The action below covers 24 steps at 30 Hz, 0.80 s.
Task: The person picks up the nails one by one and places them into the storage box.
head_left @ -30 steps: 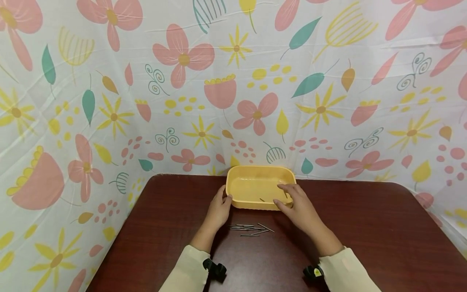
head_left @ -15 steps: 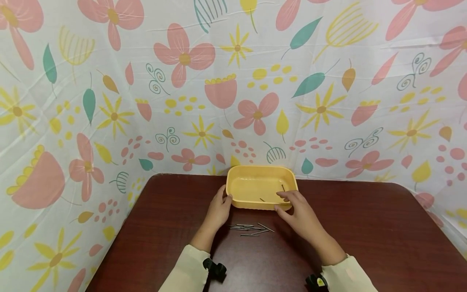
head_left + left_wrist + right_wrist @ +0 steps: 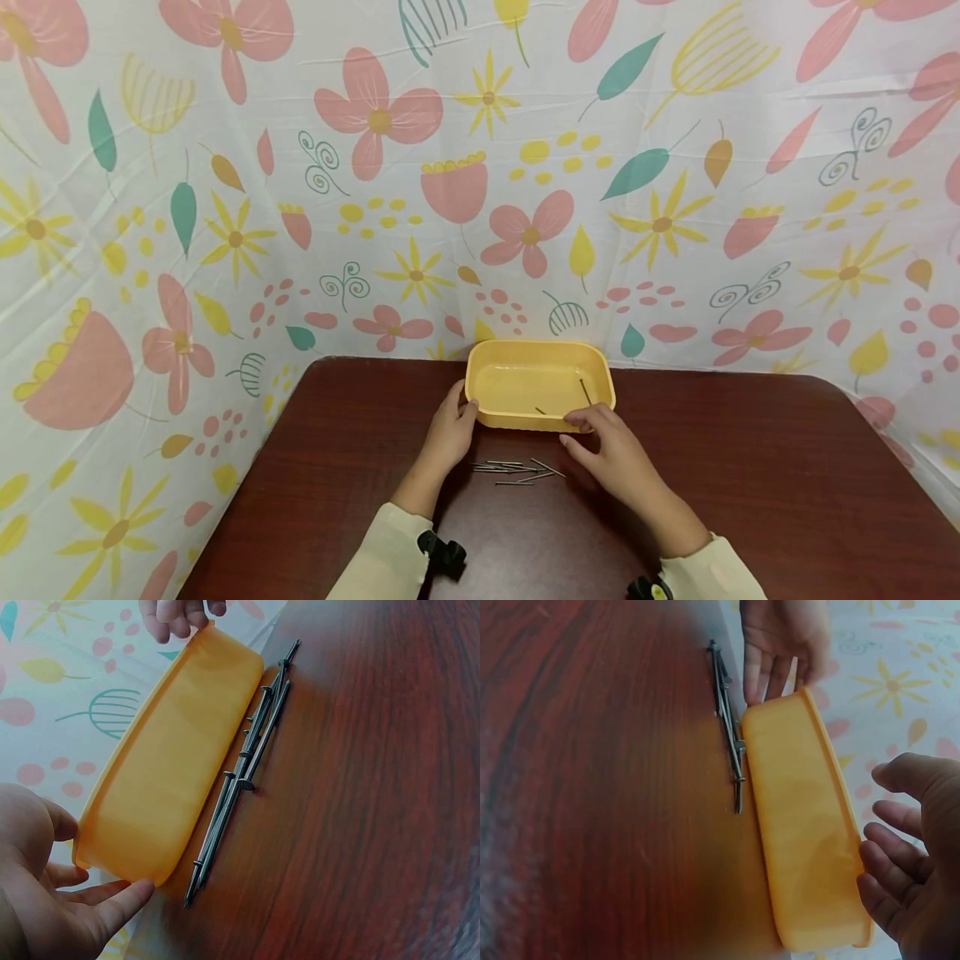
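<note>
A yellow plastic tray (image 3: 525,385) stands at the far edge of the table, with two nails inside. One nail (image 3: 585,392) leans near its right end; the other (image 3: 540,410) shows partly behind the front wall. My left hand (image 3: 450,429) grips the tray's left end, thumb at the front corner and fingers round the side. My right hand (image 3: 618,450) hovers at the front right rim with loosely bent, parted fingers and nothing between them. In front of the tray lies a loose pile of several steel nails (image 3: 240,765), between the two hands.
The dark red-brown wooden table (image 3: 750,467) extends to both sides. A floral cloth (image 3: 660,275) hangs right behind the tray and along the left side. Black camera mounts (image 3: 442,554) sit on both wrists.
My right hand has drawn back from inside the tray toward its front rim, uncovering the nail at the right end. My left hand stays on the tray, and the pile has not moved.
</note>
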{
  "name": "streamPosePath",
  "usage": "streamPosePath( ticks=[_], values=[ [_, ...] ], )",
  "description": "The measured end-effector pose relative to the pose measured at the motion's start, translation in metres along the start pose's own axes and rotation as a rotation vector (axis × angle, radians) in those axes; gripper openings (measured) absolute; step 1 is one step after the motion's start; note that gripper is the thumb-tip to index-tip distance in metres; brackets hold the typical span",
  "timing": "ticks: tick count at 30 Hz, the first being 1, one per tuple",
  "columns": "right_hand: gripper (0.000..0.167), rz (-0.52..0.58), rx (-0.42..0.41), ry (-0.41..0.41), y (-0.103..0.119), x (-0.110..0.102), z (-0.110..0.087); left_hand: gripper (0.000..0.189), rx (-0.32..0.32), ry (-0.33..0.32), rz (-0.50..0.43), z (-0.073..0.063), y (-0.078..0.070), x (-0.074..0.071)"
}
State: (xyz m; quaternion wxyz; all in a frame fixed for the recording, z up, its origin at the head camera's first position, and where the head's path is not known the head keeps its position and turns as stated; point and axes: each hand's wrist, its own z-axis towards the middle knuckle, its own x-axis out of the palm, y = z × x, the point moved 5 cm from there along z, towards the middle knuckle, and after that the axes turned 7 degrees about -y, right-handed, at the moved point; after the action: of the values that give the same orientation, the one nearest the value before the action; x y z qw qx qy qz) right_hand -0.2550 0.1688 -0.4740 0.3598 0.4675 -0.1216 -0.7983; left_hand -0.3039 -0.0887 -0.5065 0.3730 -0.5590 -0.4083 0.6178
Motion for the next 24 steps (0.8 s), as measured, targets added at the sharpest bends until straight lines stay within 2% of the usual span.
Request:
streamPosePath(
  ticks=[6, 15, 19, 24],
  values=[
    [0.023, 0.017, 0.027, 0.082, 0.001, 0.005, -0.003, 0.059, -0.004, 0.004, -0.004, 0.001, 0.001, 0.001],
    [0.016, 0.035, 0.060, 0.329, -0.002, 0.018, -0.011, 0.060, -0.014, 0.007, -0.001, -0.001, -0.001, 0.000],
    [0.021, -0.017, 0.063, 0.370, -0.006, 0.021, -0.013, 0.060, -0.006, 0.003, 0.002, 0.000, -0.001, 0.000],
    [0.025, -0.054, 0.062, 0.383, -0.007, 0.022, -0.015, 0.060, -0.004, 0.004, 0.005, 0.001, 0.001, 0.001]
  ],
)
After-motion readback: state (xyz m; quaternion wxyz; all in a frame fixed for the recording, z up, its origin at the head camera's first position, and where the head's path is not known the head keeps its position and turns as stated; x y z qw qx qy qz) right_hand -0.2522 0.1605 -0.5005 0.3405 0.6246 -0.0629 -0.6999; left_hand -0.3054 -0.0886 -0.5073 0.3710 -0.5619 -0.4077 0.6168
